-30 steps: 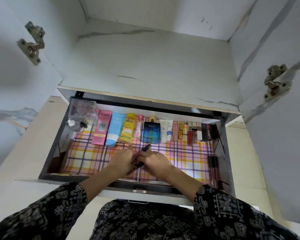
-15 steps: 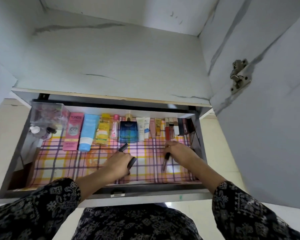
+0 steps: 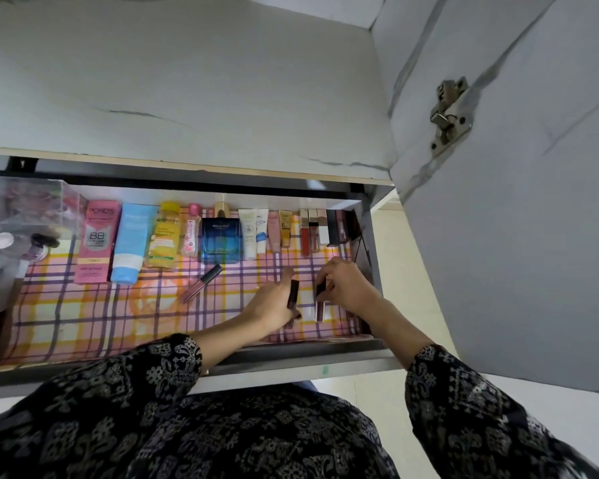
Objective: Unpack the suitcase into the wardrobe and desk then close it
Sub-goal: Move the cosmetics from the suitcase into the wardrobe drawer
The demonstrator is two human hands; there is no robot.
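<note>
Since half a second ago the left hand [image 3: 272, 302] has crossed from the middle of the drawer [image 3: 308, 350] to its right end. It has left one slim mauve lip gloss tube [image 3: 203, 283] lying slantwise on the checked liner [image 3: 83, 316], apart from both hands. Its grip is curled round a dark glossy tube [image 3: 293, 294] with the thumb raised, while the right hand [image 3: 348, 288], just beside it near the drawer's right wall, pinches a dark-capped tube [image 3: 320, 300] in its fingertips. Card boxes, soft plastic tubes and a square blue glass perfume bottle [image 3: 221, 240] line the drawer's back edge.
</note>
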